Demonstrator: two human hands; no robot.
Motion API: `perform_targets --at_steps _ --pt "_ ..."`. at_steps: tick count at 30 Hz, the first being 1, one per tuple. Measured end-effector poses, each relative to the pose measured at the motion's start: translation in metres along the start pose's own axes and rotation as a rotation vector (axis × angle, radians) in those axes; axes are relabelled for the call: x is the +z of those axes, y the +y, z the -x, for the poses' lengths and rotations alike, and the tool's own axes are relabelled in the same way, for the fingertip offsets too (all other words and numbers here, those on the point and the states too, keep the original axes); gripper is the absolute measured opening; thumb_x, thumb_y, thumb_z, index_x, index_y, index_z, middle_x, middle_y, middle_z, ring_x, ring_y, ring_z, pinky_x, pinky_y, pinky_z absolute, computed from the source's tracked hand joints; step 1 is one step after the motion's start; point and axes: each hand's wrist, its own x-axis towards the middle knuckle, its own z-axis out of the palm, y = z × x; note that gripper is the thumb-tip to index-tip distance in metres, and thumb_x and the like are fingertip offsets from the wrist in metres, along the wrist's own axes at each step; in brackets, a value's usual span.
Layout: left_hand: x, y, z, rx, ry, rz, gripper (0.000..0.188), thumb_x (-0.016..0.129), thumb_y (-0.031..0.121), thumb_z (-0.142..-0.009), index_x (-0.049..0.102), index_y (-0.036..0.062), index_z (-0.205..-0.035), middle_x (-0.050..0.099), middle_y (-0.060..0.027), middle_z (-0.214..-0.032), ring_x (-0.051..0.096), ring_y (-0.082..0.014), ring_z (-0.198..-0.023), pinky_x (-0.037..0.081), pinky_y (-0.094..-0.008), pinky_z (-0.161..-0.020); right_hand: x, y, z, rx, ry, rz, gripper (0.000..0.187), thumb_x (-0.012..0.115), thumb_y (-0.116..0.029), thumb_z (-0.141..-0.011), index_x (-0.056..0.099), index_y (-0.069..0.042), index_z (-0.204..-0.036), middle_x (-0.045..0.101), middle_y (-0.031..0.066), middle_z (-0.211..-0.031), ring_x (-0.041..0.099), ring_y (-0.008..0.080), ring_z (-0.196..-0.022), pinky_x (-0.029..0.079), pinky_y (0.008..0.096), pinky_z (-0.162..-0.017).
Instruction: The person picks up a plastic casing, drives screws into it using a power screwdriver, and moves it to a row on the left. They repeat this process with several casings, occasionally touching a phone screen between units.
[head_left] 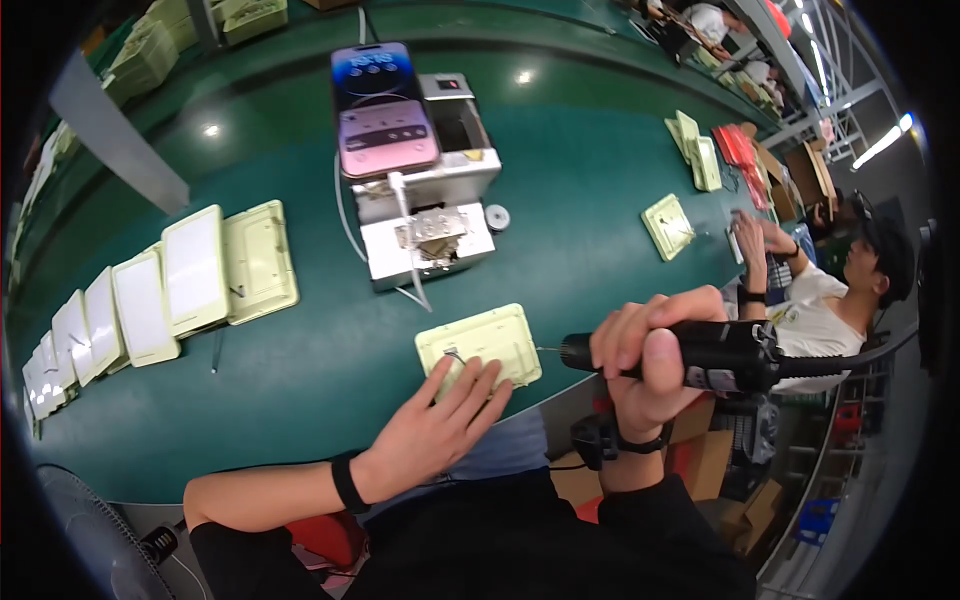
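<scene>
A pale yellow-green plastic cover (505, 340) lies on the green table in front of me, with a short dark wire on its upper left part. Across its lower left area my left hand (440, 425) rests with fingers stretched out, touching the cover and hiding some of it. My right hand (655, 350) is wrapped round a black electric screwdriver (725, 355), held level to the right of the cover. The thin bit points left, its tip close to the cover's right edge; whether they touch I cannot tell.
Beyond the cover stands a metal screw feeder (430, 235), a phone (385, 115) with a white cable propped on it. A row of similar panels (195, 270) leans at the left. On the right a co-worker (830, 290) handles parts near another cover (668, 227). A fan (95, 540) stands lower left.
</scene>
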Motion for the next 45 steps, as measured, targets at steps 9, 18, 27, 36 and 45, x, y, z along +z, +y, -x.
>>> perform_targets --at_steps 9,18,27,36,45 --pt "0.004 0.007 -0.006 0.007 -0.016 0.037 0.06 0.055 0.025 -0.098 0.048 0.0033 -0.153 0.051 -0.018 -0.154 0.052 -0.0307 -0.139 0.037 -0.0509 -0.12 -0.012 0.016 0.009 0.028 0.016 0.031 0.022 0.066 -0.016 -0.1 0.048 -0.005 -0.104 0.051 0.0043 -0.063 0.048 0.0127 -0.048 0.045 0.0305 -0.046" --pt "0.002 0.006 -0.008 0.0 -0.014 0.009 0.058 0.055 0.024 -0.098 0.05 0.0035 -0.152 0.054 -0.0177 -0.152 0.054 -0.0298 -0.138 0.039 -0.0497 -0.119 -0.01 0.029 0.012 0.033 0.021 0.044 0.021 0.065 -0.013 -0.099 0.046 -0.005 -0.098 0.052 0.0053 -0.062 0.045 0.0131 -0.048 0.045 0.0308 -0.046" --pt "0.002 0.016 -0.002 0.006 0.027 -0.175 0.057 0.055 0.024 -0.098 0.051 0.0021 -0.15 0.057 -0.0173 -0.148 0.058 -0.0279 -0.128 0.046 -0.038 -0.104 -0.013 0.035 0.014 0.025 0.003 -0.059 0.016 0.062 -0.001 -0.097 0.046 -0.002 -0.1 0.054 0.007 -0.064 0.051 0.0129 -0.051 0.045 0.0301 -0.049" --pt "0.01 0.016 0.009 0.01 0.2 -0.087 0.053 0.056 0.025 -0.095 0.056 0.0041 -0.144 0.064 -0.0173 -0.134 0.062 -0.0295 -0.125 0.05 -0.0407 -0.102 0.052 0.013 -0.041 -0.171 -0.124 -0.214 0.018 0.063 -0.011 -0.1 0.046 -0.004 -0.103 0.051 0.0056 -0.066 0.046 0.0144 -0.049 0.044 0.0323 -0.047" --pt "0.016 0.019 0.014 -0.04 0.246 -0.074 0.046 0.055 0.028 -0.096 0.059 0.0062 -0.136 0.066 -0.016 -0.131 0.062 -0.0308 -0.125 0.05 -0.0464 -0.106 0.1 0.032 -0.063 -0.101 -0.157 -0.092 0.015 0.059 -0.015 -0.102 0.048 -0.006 -0.107 0.047 0.0051 -0.065 0.043 0.0154 -0.047 0.043 0.0337 -0.048"
